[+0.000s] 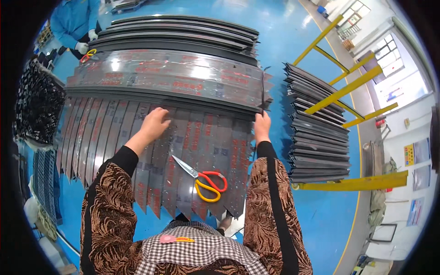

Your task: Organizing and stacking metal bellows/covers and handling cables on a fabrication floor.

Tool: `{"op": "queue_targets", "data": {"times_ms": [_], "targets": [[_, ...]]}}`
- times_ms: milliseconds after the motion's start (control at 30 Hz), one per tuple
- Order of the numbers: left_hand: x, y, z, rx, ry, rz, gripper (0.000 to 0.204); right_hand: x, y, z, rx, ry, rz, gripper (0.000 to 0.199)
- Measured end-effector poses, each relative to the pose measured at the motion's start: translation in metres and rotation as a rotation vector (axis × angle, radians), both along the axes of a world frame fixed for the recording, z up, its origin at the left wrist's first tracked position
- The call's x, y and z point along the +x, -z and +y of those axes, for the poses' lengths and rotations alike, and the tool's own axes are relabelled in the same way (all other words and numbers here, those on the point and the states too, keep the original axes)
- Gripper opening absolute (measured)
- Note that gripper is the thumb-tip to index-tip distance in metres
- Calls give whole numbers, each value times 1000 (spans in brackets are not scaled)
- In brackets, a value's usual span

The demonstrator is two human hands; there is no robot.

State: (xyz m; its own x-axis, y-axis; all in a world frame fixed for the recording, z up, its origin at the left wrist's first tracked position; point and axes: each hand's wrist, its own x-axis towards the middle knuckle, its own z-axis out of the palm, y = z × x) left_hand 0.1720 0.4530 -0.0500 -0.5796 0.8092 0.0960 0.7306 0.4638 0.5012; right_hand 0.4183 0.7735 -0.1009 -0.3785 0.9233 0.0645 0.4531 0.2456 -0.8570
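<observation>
In front of me lies a layer of long grey metal profiles (pixel 183 137) with mitred, pointed ends and film printed in red. A bundle of similar profiles (pixel 151 68) lies crosswise beyond them. My left hand (pixel 155 124) is over the near edge of this bundle, fingers bent and apart, with nothing visible in it. At the bundle's right end, my right hand (pixel 262 127) is closed around a thin dark strap (pixel 263 87) that runs up across the bundle. Scissors (pixel 198 176) with one red and one yellow handle lie on the near profiles, blades slightly parted.
At the far left a person in blue (pixel 75 23) has gloved hands near another pair of scissors (pixel 88 56). More dark profiles (pixel 316 133) are stacked on a yellow rack (pixel 348 183) to the right. Patterned dark fabric (pixel 39 103) is on the left.
</observation>
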Motion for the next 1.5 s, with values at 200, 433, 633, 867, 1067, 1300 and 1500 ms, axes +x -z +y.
{"op": "queue_targets", "data": {"times_ms": [200, 433, 633, 867, 1067, 1300, 1500], "targets": [[10, 3, -20, 146, 37, -33, 27, 56, -13, -24, -105, -83, 192, 24], [-11, -30, -47, 366, 253, 330, 36, 129, -46, -95, -418, -262, 149, 21], [-50, -40, -34, 139, 497, 693, 55, 128, -48, -117, -462, -193, 181, 26], [-77, -75, -1, -374, 568, 255, 72, 129, -50, -128, -472, -120, 159, 31], [-102, -74, 26, -463, 564, 213, 80, 137, -48, -136, -462, -100, 150, 31], [-68, -55, -2, 234, 633, 394, 51, 116, -73, -151, -14, -210, 32, 30], [-102, -11, -55, -402, 501, 352, 45, 90, -101, -168, 613, -535, -424, 42]]}}
